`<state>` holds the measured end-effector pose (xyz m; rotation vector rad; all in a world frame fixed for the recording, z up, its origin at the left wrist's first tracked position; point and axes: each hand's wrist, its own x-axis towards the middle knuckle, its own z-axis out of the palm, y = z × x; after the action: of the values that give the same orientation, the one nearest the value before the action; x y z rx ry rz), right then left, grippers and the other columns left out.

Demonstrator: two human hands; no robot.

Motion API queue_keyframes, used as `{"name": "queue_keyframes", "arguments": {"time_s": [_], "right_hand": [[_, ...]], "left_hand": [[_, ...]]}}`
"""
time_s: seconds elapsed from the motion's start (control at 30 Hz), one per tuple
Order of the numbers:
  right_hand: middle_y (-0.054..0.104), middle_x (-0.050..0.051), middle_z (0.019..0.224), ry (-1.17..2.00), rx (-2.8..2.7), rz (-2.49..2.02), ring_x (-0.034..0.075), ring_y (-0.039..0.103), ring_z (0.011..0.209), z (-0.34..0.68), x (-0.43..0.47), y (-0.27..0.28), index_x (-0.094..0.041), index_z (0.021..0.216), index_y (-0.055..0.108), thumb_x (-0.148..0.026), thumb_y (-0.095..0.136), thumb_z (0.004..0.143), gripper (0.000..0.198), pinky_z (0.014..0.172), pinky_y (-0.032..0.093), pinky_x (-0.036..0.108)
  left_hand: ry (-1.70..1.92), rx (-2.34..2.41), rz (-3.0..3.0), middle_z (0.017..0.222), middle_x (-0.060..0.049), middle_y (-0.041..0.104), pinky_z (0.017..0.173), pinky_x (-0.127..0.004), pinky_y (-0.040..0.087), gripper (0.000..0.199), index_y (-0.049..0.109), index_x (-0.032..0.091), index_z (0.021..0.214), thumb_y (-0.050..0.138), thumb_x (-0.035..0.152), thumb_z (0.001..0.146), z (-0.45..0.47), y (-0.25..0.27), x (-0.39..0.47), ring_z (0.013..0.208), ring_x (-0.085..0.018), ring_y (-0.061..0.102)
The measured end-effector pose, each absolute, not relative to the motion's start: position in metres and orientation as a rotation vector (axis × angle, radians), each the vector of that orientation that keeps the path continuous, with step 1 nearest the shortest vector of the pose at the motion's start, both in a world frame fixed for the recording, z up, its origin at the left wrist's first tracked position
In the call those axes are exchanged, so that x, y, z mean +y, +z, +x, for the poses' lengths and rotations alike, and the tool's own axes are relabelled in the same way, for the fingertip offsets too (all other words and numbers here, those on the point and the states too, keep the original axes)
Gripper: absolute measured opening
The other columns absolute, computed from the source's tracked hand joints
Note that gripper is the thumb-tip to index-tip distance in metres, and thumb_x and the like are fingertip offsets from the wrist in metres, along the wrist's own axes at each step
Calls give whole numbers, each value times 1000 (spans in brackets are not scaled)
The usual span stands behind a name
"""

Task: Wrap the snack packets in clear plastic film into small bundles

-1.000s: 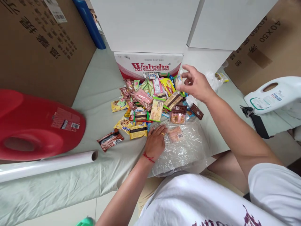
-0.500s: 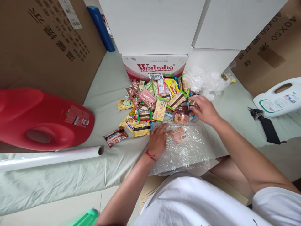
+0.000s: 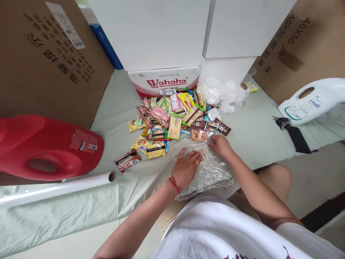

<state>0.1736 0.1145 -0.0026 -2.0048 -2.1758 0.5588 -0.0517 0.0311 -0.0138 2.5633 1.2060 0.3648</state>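
A clear plastic bag (image 3: 212, 172) lies flat at the table's front edge. My left hand (image 3: 187, 166) rests on it, fingers stretched out, partly covering a small pink snack packet (image 3: 202, 155). At the bag's upper right edge my right hand (image 3: 221, 145) is closed in a pinch, close to a packet of round biscuits (image 3: 198, 135). Whether the fingers grip the bag's edge or that packet, I cannot tell. Just beyond lies a heap of wrapped snacks, including a sesame bar packet (image 3: 174, 127), a yellow packet (image 3: 156, 150) and a dark brown packet (image 3: 223, 127).
A Wahaha carton (image 3: 164, 80) stands behind the heap, with crumpled clear plastic (image 3: 223, 91) to its right. On the left are a red jug (image 3: 61, 144) and a white roll (image 3: 81, 181). A white detergent jug (image 3: 309, 102) and keys with a black case (image 3: 298, 138) are at right.
My right hand has moved from the heap's right side toward me, to the bag's edge. My left hand has shifted over the pink packet. The whole view has turned slightly.
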Motion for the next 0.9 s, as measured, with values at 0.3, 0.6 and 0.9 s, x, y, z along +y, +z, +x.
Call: {"name": "queue_keyframes", "arguments": {"time_s": [0.3, 0.6, 0.9], "right_hand": [[76, 9, 96, 691, -2067, -2022, 23, 66, 84, 183, 115, -2, -19, 114, 72, -47, 73, 87, 39, 66, 40, 28], [72, 8, 94, 656, -2078, -1389, 24, 64, 93, 206, 101, -1, -21, 94, 79, -21, 64, 91, 15, 88, 49, 37], [67, 5, 89, 833, -2080, -1058, 22, 60, 92, 241, 60, -2, -26, 115, 75, -31, 62, 99, 21, 90, 50, 40]], "left_hand": [[637, 1297, 2488, 147, -9, 64, 128, -53, 29, 37, 63, 25, 137, 44, 27, 105, -76, -16, 11, 148, -25, 47], [825, 1963, 1839, 131, -16, 64, 96, -46, 54, 85, 40, 16, 155, 76, 24, 78, -87, -27, 89, 106, -30, 68], [717, 1359, 2122, 91, -3, 71, 79, -36, 48, 32, 75, 23, 115, 57, 15, 90, -134, -8, 57, 80, -18, 64]]}}
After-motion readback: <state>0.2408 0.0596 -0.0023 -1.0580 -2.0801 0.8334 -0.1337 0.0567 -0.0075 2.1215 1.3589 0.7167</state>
